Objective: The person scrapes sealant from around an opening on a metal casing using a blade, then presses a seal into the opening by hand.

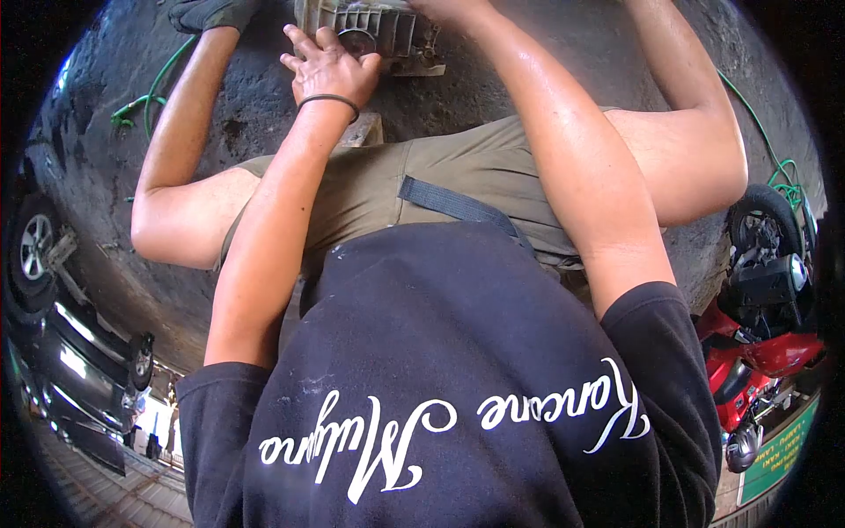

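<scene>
A ribbed, cast-metal casing (400,31) sits on the dark floor at the top of the view, cut off by the upper edge. My left hand (334,75) rests at its near left side, fingers spread, beside a dark round opening (357,42). A black band circles that wrist. At the casing's upper right is my right hand (453,11), mostly beyond the frame. Its fingers are out of sight, so whether it grips anything does not show. A piece of wood (421,70) lies under the casing's near edge.
Another wooden piece (363,130) is near my shorts. A green hose (145,106) lies left, with more green hose (786,180) at right. My dark shoe (211,14) is upper left. A red motorcycle (748,370) stands right, a black car (75,361) left.
</scene>
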`<action>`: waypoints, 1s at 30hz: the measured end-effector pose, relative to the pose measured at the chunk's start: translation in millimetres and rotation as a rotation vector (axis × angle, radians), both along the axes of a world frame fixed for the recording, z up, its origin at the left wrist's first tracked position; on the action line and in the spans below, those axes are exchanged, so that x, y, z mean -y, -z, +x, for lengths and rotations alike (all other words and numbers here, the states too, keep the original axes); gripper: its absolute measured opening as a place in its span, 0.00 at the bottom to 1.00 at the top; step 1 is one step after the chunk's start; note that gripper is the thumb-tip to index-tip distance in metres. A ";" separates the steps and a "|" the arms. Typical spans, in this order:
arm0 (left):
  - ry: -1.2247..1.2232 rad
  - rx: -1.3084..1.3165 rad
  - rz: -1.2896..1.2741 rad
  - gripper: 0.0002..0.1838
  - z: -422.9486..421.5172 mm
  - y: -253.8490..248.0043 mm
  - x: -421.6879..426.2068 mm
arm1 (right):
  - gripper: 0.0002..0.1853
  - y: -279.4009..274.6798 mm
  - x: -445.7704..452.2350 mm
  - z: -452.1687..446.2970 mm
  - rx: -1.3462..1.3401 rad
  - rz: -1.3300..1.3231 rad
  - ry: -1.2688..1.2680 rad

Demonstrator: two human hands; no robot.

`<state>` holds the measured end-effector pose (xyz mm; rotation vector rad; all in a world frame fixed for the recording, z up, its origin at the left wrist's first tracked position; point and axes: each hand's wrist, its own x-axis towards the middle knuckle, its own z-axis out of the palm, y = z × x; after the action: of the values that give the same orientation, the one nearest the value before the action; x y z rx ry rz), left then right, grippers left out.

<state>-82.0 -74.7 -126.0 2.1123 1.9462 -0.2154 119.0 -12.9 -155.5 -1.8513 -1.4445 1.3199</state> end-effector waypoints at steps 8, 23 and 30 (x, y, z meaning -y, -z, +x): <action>-0.182 0.073 -0.021 0.41 9.3 4.2 -3.6 | 0.34 0.7 -1.0 0.8 0.003 -0.069 -0.013; -0.019 -0.022 -0.037 0.43 1.9 0.2 0.7 | 0.35 -1.4 3.3 -1.4 0.017 0.067 0.041; 0.112 -0.096 -0.013 0.41 -12.7 0.7 0.8 | 0.34 1.9 2.4 -0.2 -0.052 -0.011 0.027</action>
<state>-94.7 -75.5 -126.8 2.2434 1.8745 -0.3564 118.8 -15.3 -157.4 -1.8235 -1.3835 1.3548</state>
